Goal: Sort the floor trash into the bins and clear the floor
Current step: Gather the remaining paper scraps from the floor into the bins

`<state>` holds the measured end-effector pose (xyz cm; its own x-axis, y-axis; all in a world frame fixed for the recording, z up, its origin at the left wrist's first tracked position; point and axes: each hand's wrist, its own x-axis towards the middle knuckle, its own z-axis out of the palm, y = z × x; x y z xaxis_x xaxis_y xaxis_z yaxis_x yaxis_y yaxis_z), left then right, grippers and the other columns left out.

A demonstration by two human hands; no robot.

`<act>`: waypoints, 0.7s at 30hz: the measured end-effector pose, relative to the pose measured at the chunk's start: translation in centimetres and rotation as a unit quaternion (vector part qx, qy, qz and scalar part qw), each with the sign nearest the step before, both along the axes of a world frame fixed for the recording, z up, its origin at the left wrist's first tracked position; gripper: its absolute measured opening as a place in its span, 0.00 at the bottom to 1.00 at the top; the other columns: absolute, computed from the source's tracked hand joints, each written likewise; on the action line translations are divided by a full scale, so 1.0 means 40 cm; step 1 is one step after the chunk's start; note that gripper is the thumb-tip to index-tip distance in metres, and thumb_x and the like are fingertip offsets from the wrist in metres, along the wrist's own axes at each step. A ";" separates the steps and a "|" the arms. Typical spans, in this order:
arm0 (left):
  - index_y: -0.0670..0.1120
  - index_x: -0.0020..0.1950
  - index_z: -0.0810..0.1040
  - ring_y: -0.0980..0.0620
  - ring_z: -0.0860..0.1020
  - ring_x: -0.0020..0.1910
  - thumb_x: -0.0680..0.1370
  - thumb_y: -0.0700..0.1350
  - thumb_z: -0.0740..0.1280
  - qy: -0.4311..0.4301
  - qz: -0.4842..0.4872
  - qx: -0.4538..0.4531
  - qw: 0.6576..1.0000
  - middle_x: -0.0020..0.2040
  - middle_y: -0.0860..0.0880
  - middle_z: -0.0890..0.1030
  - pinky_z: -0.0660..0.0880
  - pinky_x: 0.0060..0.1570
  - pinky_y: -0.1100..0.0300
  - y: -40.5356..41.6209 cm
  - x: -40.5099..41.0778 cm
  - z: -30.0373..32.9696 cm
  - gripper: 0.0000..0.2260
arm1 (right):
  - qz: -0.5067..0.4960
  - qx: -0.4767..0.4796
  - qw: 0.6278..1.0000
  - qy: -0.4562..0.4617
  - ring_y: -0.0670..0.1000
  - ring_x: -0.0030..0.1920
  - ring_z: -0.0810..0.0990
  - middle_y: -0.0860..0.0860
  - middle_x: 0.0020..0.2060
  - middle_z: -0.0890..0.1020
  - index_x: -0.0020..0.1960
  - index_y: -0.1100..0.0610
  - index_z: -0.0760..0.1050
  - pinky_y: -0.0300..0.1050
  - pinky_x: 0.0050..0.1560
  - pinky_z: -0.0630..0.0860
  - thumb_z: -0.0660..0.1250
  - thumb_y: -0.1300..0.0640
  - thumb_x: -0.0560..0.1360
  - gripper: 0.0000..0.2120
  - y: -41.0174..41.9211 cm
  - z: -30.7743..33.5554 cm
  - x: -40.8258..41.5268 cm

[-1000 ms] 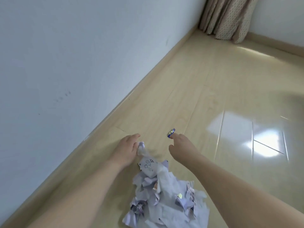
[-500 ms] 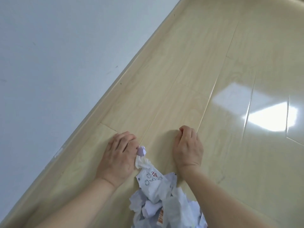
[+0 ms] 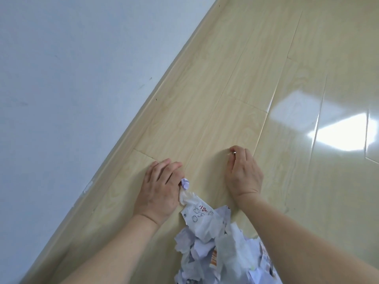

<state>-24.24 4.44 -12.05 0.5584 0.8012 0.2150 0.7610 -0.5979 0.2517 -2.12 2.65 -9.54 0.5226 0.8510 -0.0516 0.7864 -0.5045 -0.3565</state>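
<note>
A bundle of crumpled white paper and wrappers (image 3: 215,247) hangs low at the bottom centre. My left hand (image 3: 159,189) grips its twisted top end, knuckles toward the floor. My right hand (image 3: 244,173) is down on the pale wooden floor (image 3: 225,78), its fingers curled round a small shiny item (image 3: 234,153) of which only a glint shows at the fingertips. No bins are in view.
A white wall (image 3: 71,68) with a pale skirting board (image 3: 131,128) runs diagonally along the left. Bright window glare lies on the glossy floor at the right (image 3: 338,136).
My right hand reached forward to a small blue item on the floor and curled its fingers over it. The camera tipped down toward the floor. My left hand kept hold of the paper bundle.
</note>
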 end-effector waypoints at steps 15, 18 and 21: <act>0.40 0.45 0.74 0.42 0.73 0.49 0.78 0.39 0.59 -0.163 0.139 -0.169 0.962 0.48 0.43 0.77 0.70 0.50 0.52 -0.048 0.011 0.108 0.06 | 0.069 -0.054 0.988 0.130 0.51 0.38 0.75 0.52 0.46 0.79 0.60 0.56 0.75 0.42 0.34 0.70 0.56 0.62 0.78 0.13 -0.233 0.353 -0.060; 0.43 0.42 0.71 0.45 0.72 0.37 0.77 0.39 0.61 -0.189 0.130 -0.159 0.960 0.36 0.49 0.75 0.67 0.35 0.54 -0.138 0.040 0.231 0.04 | 0.063 -0.087 0.986 0.130 0.51 0.37 0.75 0.50 0.43 0.78 0.49 0.54 0.75 0.41 0.34 0.70 0.58 0.61 0.77 0.08 -0.329 0.457 -0.019; 0.45 0.41 0.71 0.46 0.72 0.30 0.77 0.43 0.62 -0.166 0.051 -0.237 0.956 0.36 0.58 0.79 0.68 0.31 0.56 -0.214 0.105 0.386 0.06 | 0.049 -0.154 0.976 0.149 0.55 0.40 0.80 0.53 0.39 0.81 0.47 0.60 0.77 0.42 0.36 0.73 0.61 0.60 0.76 0.07 -0.456 0.590 0.075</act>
